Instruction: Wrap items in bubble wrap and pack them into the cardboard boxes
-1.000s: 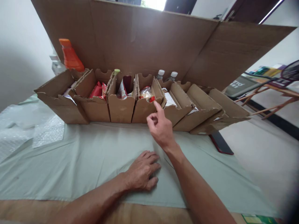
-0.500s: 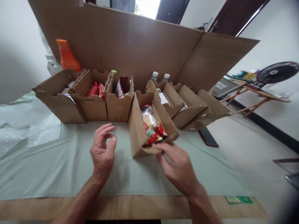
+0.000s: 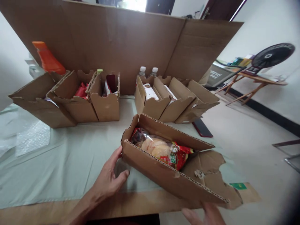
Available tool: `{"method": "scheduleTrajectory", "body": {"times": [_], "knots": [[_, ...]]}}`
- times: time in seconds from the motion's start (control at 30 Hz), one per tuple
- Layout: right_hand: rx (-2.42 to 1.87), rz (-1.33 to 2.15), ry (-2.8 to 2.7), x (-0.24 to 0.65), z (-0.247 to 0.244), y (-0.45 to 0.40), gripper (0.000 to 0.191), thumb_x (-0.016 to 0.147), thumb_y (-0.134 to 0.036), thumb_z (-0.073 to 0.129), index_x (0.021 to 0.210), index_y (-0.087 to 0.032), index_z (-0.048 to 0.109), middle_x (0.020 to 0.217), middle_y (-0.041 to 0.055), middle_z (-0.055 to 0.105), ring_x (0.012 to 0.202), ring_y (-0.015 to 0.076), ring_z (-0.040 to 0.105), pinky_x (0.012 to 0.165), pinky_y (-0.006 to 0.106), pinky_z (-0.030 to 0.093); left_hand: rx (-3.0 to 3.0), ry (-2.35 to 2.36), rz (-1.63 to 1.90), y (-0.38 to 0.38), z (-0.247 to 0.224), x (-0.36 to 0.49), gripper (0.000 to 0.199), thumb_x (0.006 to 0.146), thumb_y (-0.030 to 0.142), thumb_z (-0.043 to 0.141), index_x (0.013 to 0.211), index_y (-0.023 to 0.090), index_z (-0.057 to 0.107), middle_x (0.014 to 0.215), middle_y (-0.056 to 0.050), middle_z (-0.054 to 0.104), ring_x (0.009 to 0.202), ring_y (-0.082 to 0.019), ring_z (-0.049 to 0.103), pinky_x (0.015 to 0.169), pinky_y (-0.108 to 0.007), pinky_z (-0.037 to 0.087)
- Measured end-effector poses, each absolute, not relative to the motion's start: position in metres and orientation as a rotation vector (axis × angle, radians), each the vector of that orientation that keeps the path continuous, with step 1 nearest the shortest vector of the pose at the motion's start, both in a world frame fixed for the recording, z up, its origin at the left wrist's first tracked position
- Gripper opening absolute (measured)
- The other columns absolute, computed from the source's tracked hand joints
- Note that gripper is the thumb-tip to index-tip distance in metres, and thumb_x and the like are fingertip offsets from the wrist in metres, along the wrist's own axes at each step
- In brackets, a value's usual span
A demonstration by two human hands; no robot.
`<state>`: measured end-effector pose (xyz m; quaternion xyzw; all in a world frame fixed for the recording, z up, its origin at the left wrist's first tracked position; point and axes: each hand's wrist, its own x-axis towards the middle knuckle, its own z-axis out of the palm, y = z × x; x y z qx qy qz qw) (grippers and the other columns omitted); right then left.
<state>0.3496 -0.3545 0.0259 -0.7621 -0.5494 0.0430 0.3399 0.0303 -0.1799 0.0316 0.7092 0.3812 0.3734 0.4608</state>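
A narrow cardboard box (image 3: pixel 154 170) lies slantwise near the table's front edge, its flap folded outward at the right end. Inside is a clear and red snack packet (image 3: pixel 161 150) with round, pale pieces showing. My left hand (image 3: pixel 109 178) is at the box's left end, its fingertips against the corner and partly hidden behind it; the thumb stands well apart. At the bottom edge of the view, my right hand (image 3: pixel 206 215) is by the box's near right side, thumb and fingers apart. Much of it is cut off, and whether it touches the box is unclear.
Several cardboard boxes stand in a row, among them a box with red packets (image 3: pixel 84 112) and one with white packs (image 3: pixel 152 103). Behind are an orange bottle (image 3: pixel 50 61), two white-capped bottles (image 3: pixel 154 72) and a tall cardboard panel (image 3: pixel 131 40). A dark flat object (image 3: pixel 202 127) lies at right.
The box with the snack packet has come out of the row, toward me, and turned, its flap now folded out. My left hand has reached its far end; my right hand has dropped lower.
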Motion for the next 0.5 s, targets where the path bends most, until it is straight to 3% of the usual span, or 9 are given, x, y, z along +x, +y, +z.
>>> {"method": "scheduleTrajectory", "body": {"times": [0.07, 0.17, 0.27, 0.37, 0.5], "knots": [[-1.988, 0.109, -1.441, 0.339, 0.029, -0.326, 0.036, 0.08, -0.061, 0.068, 0.091, -0.028, 0.075, 0.085, 0.01, 0.077, 0.086, 0.0349, 0.074, 0.069, 0.044, 0.06, 1.71, 0.959, 0.969, -0.176, 0.032, 0.038, 0.072, 0.09, 0.031, 0.061, 0.159, 0.026, 0.04, 0.156, -0.014, 0.054, 0.138, -0.036, 0.056, 0.116, -0.059, 0.045], [-1.896, 0.242, -1.48, 0.334, 0.051, -0.263, 0.034, 0.087, -0.054, 0.061, 0.095, -0.023, 0.071, 0.094, 0.0107, 0.078, 0.089, 0.0308, 0.074, 0.076, 0.04, 0.059, 1.626, 1.009, 1.061, -0.159, 0.034, 0.044, 0.072, 0.089, 0.029, 0.061, 0.158, 0.026, 0.04, 0.156, -0.014, 0.053, 0.136, -0.033, 0.058, 0.115, -0.054, 0.048], [-1.797, 0.436, -1.553, 0.336, 0.065, -0.202, 0.03, 0.085, -0.049, 0.061, 0.092, -0.021, 0.067, 0.088, 0.0088, 0.076, 0.078, 0.026, 0.072, 0.069, 0.036, 0.057, 1.572, 1.08, 1.156, -0.133, 0.033, 0.044, 0.073, 0.086, 0.027, 0.064, 0.156, 0.026, 0.042, 0.15, -0.013, 0.058, 0.132, -0.03, 0.06, 0.113, -0.05, 0.049], [-1.727, 0.476, -1.546, 0.333, 0.054, -0.166, 0.031, 0.085, -0.047, 0.06, 0.099, -0.02, 0.065, 0.087, 0.0075, 0.075, 0.072, 0.0233, 0.069, 0.066, 0.034, 0.055, 1.533, 1.185, 1.16, -0.114, 0.023, 0.041, 0.071, 0.086, 0.029, 0.062, 0.154, 0.023, 0.043, 0.145, -0.014, 0.06, 0.128, -0.029, 0.061, 0.11, -0.049, 0.049], [-1.734, 0.415, -1.53, 0.33, 0.026, -0.159, 0.023, 0.09, -0.042, 0.054, 0.091, -0.021, 0.064, 0.088, 0.0086, 0.074, 0.08, 0.0253, 0.069, 0.075, 0.038, 0.056, 1.527, 1.291, 1.079, -0.116, 0.003, 0.036, 0.061, 0.09, 0.032, 0.061, 0.148, 0.022, 0.049, 0.137, -0.015, 0.063, 0.124, -0.028, 0.062, 0.105, -0.046, 0.052]]}}
